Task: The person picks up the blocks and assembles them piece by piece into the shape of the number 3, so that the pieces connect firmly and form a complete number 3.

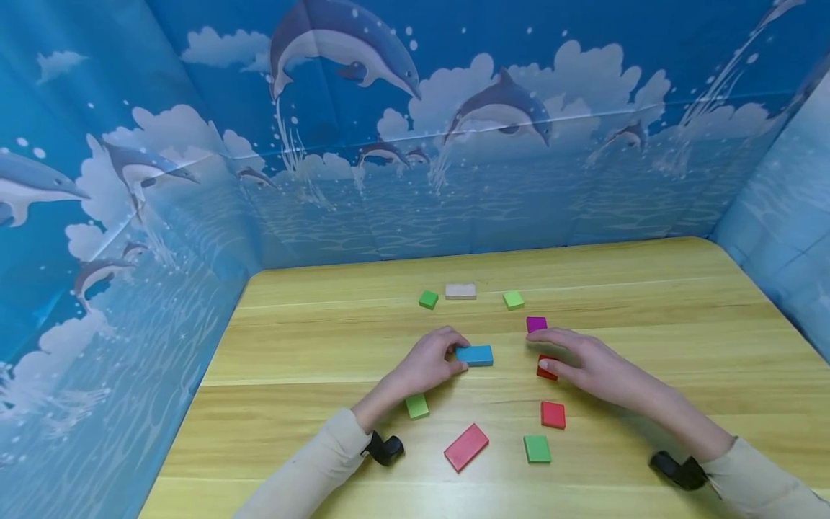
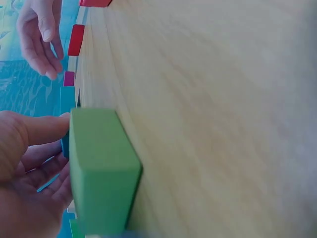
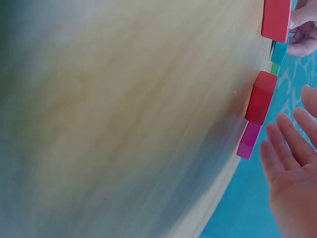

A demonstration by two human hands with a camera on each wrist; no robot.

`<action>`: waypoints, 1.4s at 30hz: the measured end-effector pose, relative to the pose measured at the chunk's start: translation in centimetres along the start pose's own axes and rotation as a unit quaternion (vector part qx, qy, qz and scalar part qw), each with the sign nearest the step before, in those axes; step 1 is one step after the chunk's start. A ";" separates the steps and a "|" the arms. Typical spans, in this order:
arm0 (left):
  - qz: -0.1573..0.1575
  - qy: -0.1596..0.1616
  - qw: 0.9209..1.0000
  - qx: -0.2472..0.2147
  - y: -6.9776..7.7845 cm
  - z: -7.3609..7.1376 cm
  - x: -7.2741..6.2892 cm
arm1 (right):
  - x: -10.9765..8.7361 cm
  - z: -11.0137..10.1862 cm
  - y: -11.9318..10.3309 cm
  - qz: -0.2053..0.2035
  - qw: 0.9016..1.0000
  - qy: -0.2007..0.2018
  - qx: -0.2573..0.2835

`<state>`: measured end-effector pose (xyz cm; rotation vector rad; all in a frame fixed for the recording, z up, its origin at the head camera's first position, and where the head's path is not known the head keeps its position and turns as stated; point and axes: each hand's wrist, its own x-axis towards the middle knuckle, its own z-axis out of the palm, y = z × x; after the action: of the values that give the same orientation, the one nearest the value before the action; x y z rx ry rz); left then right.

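At the middle of the table, my left hand (image 1: pixel 428 360) pinches the left end of a flat blue block (image 1: pixel 478 355) between thumb and fingers. In the left wrist view the blue block (image 2: pixel 65 99) is partly covered by the thumb and a green block. My right hand (image 1: pixel 593 366) hovers with fingers extended over a dark red block (image 1: pixel 546 373), holding nothing. Its fingertips overlap the near edge of a magenta block (image 1: pixel 536 323) in the head view. From the right wrist, the relaxed fingers appear apart from the dark red block (image 3: pixel 261 96) and the magenta block (image 3: pixel 248 140).
Beyond the hands sit a green block (image 1: pixel 428 300), a pale grey block (image 1: pixel 460 291) and a lime block (image 1: pixel 513 300). Nearer lie a light green block (image 1: pixel 417 406) by the left wrist, a pinkish-red block (image 1: pixel 467 447), a red block (image 1: pixel 553 414) and another green block (image 1: pixel 537 449).
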<state>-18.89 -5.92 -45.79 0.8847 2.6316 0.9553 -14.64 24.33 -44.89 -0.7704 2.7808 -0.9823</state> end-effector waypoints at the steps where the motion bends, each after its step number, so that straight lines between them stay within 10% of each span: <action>1: -0.003 0.001 1.000 -0.001 -0.1 -0.1 0.0 | 0.0 0.0 0.0 0.000 1.000 0.000 -0.001; 27: -0.028 -0.003 0.999 -0.043 -1.6 -0.6 0.4 | -1.0 -0.6 0.4 0.059 0.997 -0.043 -0.025; 42: -0.020 -0.019 0.999 -0.043 -1.9 -1.2 0.6 | 0.1 -0.4 0.5 0.024 0.997 -0.052 -0.045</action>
<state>-20.71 -7.32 -46.04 0.8180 2.5451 1.0222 -15.07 24.81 -44.85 -0.7387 2.7562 -0.7910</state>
